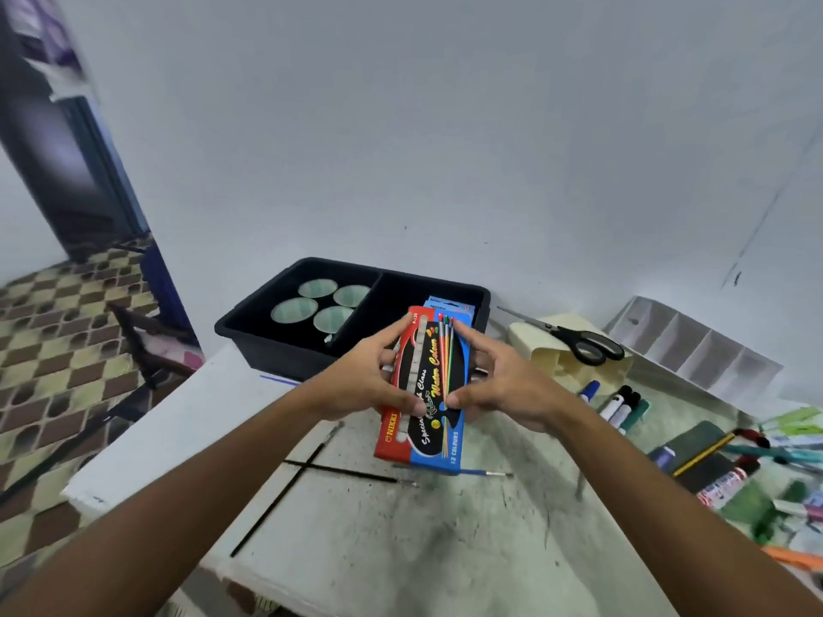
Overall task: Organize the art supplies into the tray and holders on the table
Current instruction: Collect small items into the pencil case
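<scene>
While both hands hold it above the desk (401,549), the water colour box (423,394) lies with its long axis running away from the person, its far end reaching toward the black tray (267,345) and its near end pointing back at the body. Its printed face is turned up, red strip on the left, blue on the right, and the lettering reads along the length of the box.

Left hand (369,380) has its grip clamped on the left long edge, thumb laid over the printed face and fingers curled along the side. Right hand (503,385) grips the opposite long edge the same way, thumb meeting the face near the middle.

Four round paint cups (318,302) sit in the tray's left compartment; a blue box (450,305) lies in the right one, just beyond the held box.

Two thin black brushes (311,474) lie crossed on the desk beneath the left forearm, and a blue-handled brush (485,473) lies just below the box's near end. Scissors (574,338) rest on a cream holder (534,345) to the right, with a white divided organizer (694,345) behind it. Markers (617,407) and a blurred heap of pens (766,474) fill the right side.
</scene>
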The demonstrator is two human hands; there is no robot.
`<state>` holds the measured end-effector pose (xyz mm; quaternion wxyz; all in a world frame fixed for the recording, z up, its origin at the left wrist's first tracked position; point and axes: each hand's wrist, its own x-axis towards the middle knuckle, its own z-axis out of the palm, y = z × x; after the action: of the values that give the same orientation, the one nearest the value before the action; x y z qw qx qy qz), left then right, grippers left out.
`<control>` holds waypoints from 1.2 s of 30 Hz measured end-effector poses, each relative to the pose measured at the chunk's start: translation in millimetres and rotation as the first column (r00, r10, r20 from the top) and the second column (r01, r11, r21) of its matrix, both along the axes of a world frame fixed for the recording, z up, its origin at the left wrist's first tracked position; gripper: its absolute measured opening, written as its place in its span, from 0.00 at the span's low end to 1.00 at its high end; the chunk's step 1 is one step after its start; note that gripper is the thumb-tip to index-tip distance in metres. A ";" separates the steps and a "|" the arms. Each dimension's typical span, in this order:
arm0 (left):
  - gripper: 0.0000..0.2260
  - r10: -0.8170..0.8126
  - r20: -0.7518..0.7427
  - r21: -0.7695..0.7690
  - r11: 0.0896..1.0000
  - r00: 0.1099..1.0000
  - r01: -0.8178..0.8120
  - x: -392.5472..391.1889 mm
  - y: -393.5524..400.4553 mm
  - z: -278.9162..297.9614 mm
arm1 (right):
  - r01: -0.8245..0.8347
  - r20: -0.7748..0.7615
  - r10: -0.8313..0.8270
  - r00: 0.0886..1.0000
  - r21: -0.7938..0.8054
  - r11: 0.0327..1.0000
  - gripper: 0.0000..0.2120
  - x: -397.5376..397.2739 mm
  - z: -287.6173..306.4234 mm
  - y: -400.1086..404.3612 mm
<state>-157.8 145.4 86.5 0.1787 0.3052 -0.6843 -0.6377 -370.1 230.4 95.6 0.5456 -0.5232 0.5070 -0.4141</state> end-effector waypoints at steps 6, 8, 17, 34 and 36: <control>0.56 -0.018 0.231 -0.073 0.997 0.973 0.036 -21.6 -77.8 19.1 | 0.103 -0.103 -0.094 0.990 0.085 0.991 0.48 -4.4 9.3 -74.7; 0.55 -0.021 0.287 -0.088 0.995 0.958 0.048 -34.4 -105.6 19.1 | 0.173 -0.176 -0.150 0.973 0.119 0.978 0.46 -7.3 7.3 -100.8; 0.49 -0.113 0.457 -0.173 0.962 0.882 0.213 -81.4 -178.6 -18.7 | 0.373 -0.614 -0.233 0.754 0.108 0.922 0.18 -10.6 -12.5 -158.4; 0.53 -0.162 0.640 -0.516 0.634 0.751 0.577 -54.6 -170.1 -54.5 | -0.160 -0.974 0.034 0.222 -0.002 0.987 0.52 -27.8 -58.0 -120.8; 0.53 -0.151 0.654 -0.521 0.621 0.741 0.586 -62.7 -170.7 -55.2 | -0.136 -0.977 0.013 0.213 -0.016 0.991 0.51 -32.2 -57.0 -123.3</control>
<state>-220.5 -25.2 31.3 -0.0667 0.2285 -0.9422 -0.2359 -402.3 107.1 38.6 0.1012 -0.7169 0.6898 0.0067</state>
